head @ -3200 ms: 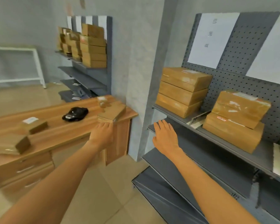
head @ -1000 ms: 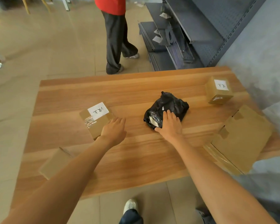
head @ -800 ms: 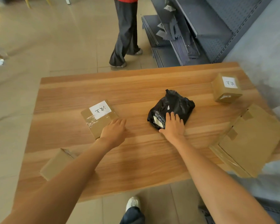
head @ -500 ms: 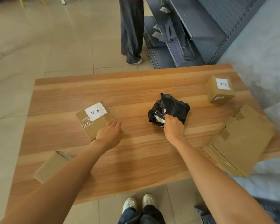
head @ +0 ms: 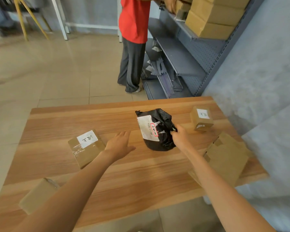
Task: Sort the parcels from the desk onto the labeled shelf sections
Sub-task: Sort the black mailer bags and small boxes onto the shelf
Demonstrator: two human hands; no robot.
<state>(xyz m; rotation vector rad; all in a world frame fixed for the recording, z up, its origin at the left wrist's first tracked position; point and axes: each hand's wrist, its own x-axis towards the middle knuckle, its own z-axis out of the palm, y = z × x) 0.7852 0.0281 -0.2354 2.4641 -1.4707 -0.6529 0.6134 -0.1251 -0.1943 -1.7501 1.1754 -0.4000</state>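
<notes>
Plain box (head: 38,195) at near-left desk (head: 141,173) edge, flat box (head: 228,158) near-right. Left hand (head: 118,145) flat, fingers straight, holds nothing, beside labeled box (head: 85,147). Right hand (head: 179,137) pinches black bag (head: 157,131), stood upright mid-desk, label facing camera. Small box (head: 201,118) far-right. Beyond: person (head: 134,30) at shelf (head: 182,52) with stacked boxes (head: 213,15).

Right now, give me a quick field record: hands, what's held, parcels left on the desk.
right hand: pinches the black bag parcel, tipped up, white label showing
left hand: fingers straight, over the desk, holding nothing
labeled boxes: flat one left of left hand; small cube far right
unlabeled boxes: large flat at right edge; one near left
</notes>
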